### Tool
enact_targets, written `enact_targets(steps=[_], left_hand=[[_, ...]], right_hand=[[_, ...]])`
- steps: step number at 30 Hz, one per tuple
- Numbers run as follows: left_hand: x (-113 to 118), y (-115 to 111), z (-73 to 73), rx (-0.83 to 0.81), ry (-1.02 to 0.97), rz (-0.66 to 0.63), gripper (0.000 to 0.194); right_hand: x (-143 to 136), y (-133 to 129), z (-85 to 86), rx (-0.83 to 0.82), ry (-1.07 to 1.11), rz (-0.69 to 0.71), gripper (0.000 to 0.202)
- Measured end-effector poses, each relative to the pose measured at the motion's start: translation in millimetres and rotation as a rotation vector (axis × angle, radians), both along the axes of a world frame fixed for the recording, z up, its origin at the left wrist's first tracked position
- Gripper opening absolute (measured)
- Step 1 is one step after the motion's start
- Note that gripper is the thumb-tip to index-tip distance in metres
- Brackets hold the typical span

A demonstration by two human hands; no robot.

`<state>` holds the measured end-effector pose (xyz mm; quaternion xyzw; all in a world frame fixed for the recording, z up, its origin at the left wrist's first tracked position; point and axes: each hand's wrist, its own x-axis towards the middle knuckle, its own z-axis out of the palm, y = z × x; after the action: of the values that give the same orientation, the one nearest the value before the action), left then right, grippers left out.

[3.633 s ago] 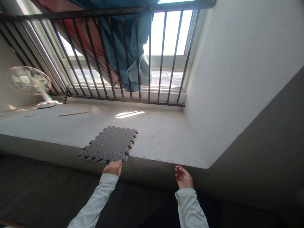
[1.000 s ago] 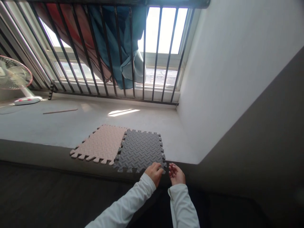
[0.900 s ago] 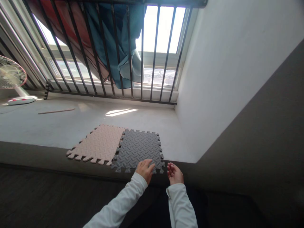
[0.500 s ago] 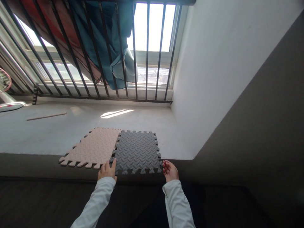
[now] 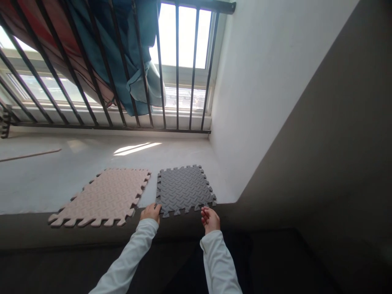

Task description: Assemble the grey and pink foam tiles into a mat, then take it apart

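A wide pale concrete window ledge (image 5: 61, 179) carries everything, bounded at the back by a black barred metal railing (image 5: 134, 81) with blue and red cloth (image 5: 122, 53) draped behind it, and at the right by a white wall (image 5: 269, 81). On the ledge, toward its front edge, a pink foam interlocking floor tile with a ridged surface (image 5: 102, 197) is laid flat; just beside it on the right, with a narrow gap between, a dark grey foam interlocking floor tile of the same ridged pattern (image 5: 183, 188) is laid near the front right corner, its toothed near edge at the lip of the ledge. The grey tile is judged to be light, soft and bendable, with a grippy surface, not fragile; it is best taken at the near corners, where the teeth stick out, or pushed flat from above. The left hand (image 5: 150, 212) is stretched forward in a white sleeve, its fingers resting on the tile's near left corner, not visibly closed around it. The right hand (image 5: 210, 217) is held just below the near right corner, fingers loosely curled and holding nothing; contact with the tile cannot be told.
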<state>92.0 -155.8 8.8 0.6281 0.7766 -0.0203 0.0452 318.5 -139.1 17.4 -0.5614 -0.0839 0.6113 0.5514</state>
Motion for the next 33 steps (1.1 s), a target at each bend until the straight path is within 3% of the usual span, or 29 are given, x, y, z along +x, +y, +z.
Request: enact_targets(steps=[12,33], left_hand=[[27,50,-1.8,-0.064,-0.034,-0.115,0.032],[48,71,-8.1,-0.103,-0.065,-0.271,0.031]], right_hand=[[-1,2,-5.8,0.008,0.001,0.001,0.015],[-3,7,-20.4,0.013,-0.012,0.020,0.018]])
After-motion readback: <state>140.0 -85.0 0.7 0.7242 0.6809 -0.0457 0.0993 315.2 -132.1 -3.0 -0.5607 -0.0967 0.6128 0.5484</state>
